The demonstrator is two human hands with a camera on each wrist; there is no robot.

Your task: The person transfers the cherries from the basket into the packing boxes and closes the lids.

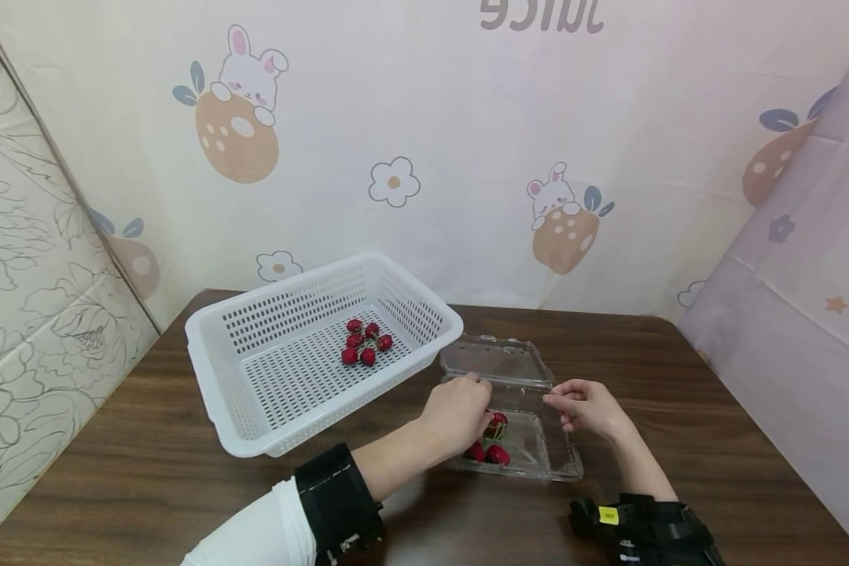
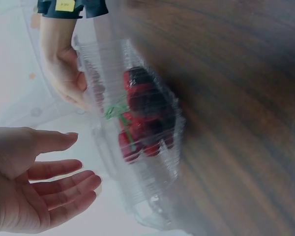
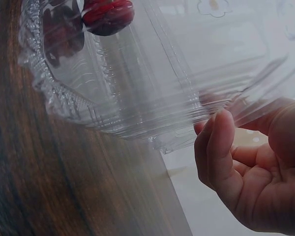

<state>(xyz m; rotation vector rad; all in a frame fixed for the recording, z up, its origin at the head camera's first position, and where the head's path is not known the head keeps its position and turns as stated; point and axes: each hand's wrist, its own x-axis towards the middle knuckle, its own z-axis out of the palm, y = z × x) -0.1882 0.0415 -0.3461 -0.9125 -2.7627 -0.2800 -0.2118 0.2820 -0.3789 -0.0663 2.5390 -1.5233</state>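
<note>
A clear plastic clamshell box (image 1: 538, 474) stands on the table with its lid (image 1: 495, 360) folded back. Several red cherries (image 1: 498, 454) with green stems lie in its left part; the left wrist view shows these cherries (image 2: 145, 110) through the wall. My left hand (image 1: 454, 415) is over that end, its fingers loosely bent with nothing between them in the left wrist view. At the box's right side, my right hand (image 1: 593, 407) pinches the plastic edge between thumb and fingers, as the right wrist view shows.
A white perforated plastic basket (image 1: 290, 381) stands to the left of the box, with several more cherries (image 1: 368, 357) on its floor. The dark wooden table (image 1: 651, 369) ends at a patterned curtain (image 1: 460, 228) behind and at the sides.
</note>
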